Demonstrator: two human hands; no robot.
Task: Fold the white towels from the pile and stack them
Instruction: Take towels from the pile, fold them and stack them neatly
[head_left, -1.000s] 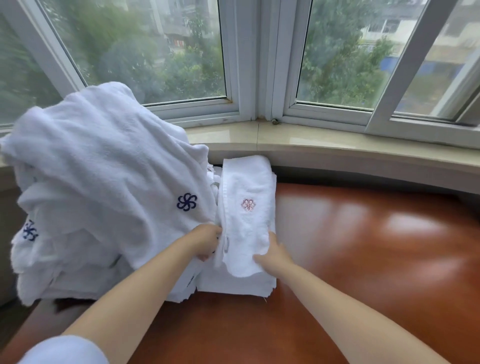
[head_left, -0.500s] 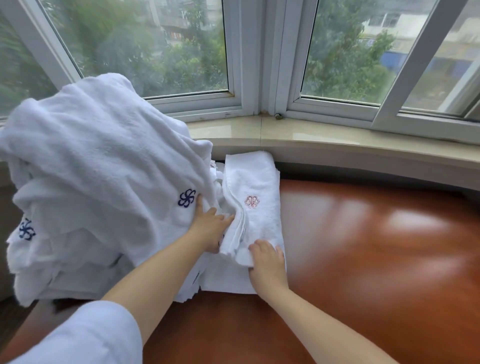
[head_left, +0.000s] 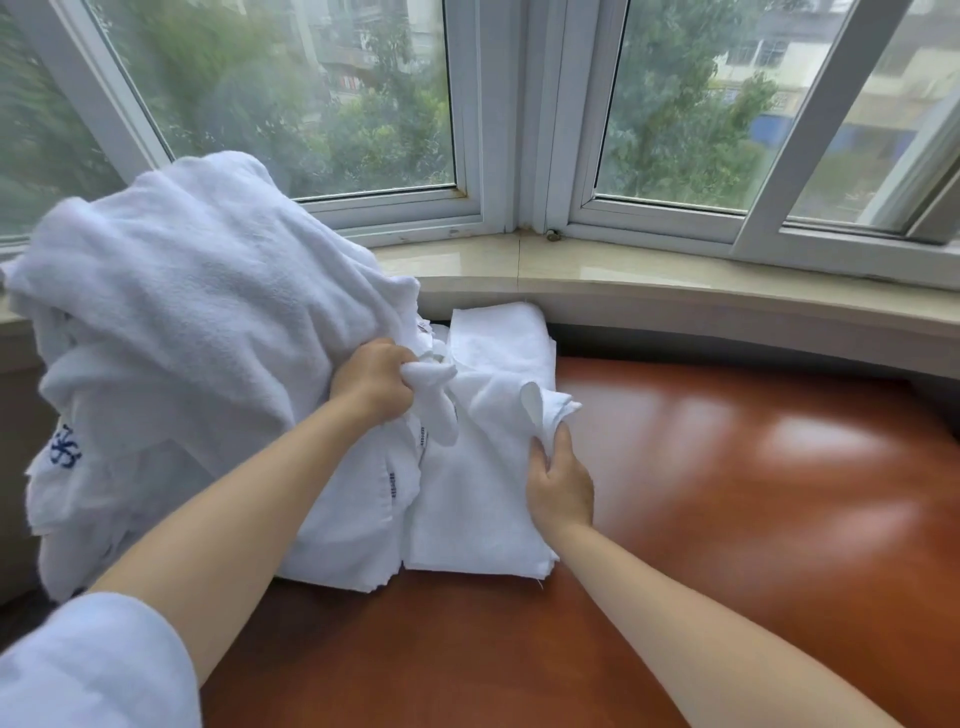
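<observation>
Towels fill the left part of the brown table (head_left: 727, 493). A big messy pile (head_left: 197, 332) leans by the window sill (head_left: 675, 280). Right beside the pile, touching it, sits a neat stack (head_left: 483, 530) of folded towels.

On top of the stack lies one small towel (head_left: 498, 395). It is long and thin. Its long way runs from the window sill toward the person, so one short end points at the sill and the other points back at the person. It looks rumpled on the near side, not flat.

The left hand (head_left: 376, 382) is curled tight around a bunched bit of this towel, at the side next to the pile. The right hand (head_left: 561, 483) pinches a lifted corner on the side away from the pile, with its fingers curled round the cloth.

I think the job is only partly done. A few towels are folded and stacked, but the pile is far bigger than the stack, so many towels are left. I think the top towel needs tidying before it counts as done.
</observation>
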